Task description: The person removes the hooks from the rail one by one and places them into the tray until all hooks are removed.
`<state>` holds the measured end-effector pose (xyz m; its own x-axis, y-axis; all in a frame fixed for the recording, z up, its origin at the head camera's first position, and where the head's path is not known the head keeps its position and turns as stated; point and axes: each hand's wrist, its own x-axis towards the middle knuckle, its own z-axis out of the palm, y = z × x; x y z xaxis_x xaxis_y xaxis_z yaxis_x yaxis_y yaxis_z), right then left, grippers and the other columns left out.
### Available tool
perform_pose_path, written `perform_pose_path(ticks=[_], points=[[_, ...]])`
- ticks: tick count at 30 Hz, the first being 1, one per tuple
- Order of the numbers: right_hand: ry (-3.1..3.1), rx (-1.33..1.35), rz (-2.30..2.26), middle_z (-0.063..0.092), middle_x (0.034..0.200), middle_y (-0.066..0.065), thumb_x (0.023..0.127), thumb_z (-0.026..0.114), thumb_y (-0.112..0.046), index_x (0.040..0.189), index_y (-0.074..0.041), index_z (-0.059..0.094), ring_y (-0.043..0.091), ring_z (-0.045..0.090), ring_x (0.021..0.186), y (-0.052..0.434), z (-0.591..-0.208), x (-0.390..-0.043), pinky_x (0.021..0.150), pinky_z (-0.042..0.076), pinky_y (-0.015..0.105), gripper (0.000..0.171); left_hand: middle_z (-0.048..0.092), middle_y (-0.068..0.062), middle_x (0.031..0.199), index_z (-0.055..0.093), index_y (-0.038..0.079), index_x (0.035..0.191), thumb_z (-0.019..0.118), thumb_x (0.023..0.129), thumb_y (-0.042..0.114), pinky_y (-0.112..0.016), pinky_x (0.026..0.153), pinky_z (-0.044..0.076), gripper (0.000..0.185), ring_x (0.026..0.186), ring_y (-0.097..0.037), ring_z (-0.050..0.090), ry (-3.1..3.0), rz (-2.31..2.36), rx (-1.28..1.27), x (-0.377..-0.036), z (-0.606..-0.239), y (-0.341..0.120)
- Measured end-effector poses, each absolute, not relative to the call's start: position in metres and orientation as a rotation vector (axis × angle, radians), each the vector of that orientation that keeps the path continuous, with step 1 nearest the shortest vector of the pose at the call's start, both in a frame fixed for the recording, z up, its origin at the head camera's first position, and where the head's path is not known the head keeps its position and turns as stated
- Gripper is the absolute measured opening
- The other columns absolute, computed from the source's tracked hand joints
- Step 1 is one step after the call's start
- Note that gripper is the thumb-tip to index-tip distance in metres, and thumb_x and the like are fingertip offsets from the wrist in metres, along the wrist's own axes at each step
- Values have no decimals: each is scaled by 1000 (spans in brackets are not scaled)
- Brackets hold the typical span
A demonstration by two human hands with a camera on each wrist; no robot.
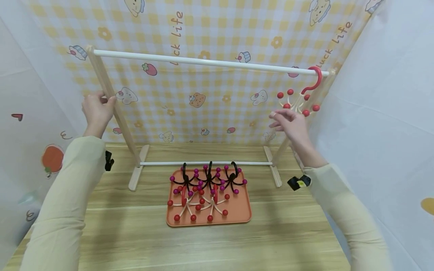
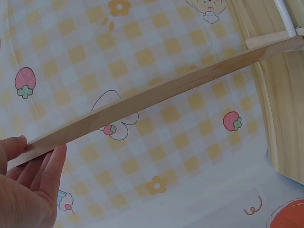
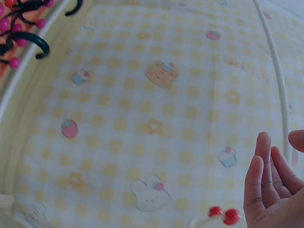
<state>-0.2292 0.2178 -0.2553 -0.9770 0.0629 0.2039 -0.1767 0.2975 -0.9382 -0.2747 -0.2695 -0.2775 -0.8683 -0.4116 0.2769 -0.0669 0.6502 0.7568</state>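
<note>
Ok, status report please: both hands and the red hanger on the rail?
Left hand grips the rack's wooden left post. Right hand open, just below the red hanger, apparently not touching. Hanger hooked on the white rail, right end. Nothing in between.

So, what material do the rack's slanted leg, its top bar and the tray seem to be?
Slanted leg: pale unpainted wood, faint grain showing, matte; the left hand grips it.
Top bar: smooth white, likely coated metal or plastic.
Tray: orange, even colour, rounded rim, probably plastic.
</note>
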Motion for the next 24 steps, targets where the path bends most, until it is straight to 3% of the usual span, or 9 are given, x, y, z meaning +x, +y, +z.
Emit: perform_pose_path(ticks=[3,8,18,24], points=[[-2249,120,1790,64,82,-2,82,64,-21,92,-5,62,10,62,63,226,-240,-231,58,48,20,19,53,-24,113,52,-1,120,44,91,29,-41,92,33,43,105,-36,50,-2447,-1096,383,-274,-277,-269],[-2071,153,1922,65,80,3,80,66,-14,85,-7,63,11,62,60,239,-218,-233,54,47,17,10,53,-23,114,51,1,121,43,91,30,-40,88,37,43,105,-35,50,-2457,-1097,395,-274,-276,-268],[-1878,2,1990,63,82,6,75,70,-18,96,-3,62,14,62,62,267,-192,-238,54,47,17,27,53,-24,112,53,-1,119,44,91,29,-41,93,32,42,107,-36,48,-2441,-1090,391,-275,-277,-269],[-1802,-123,1973,58,103,6,73,73,-23,106,-6,60,14,62,72,282,-193,-247,68,46,20,39,53,-24,112,53,-2,119,45,91,28,-41,95,28,42,109,-36,46,-2436,-1092,386,-276,-278,-270]])
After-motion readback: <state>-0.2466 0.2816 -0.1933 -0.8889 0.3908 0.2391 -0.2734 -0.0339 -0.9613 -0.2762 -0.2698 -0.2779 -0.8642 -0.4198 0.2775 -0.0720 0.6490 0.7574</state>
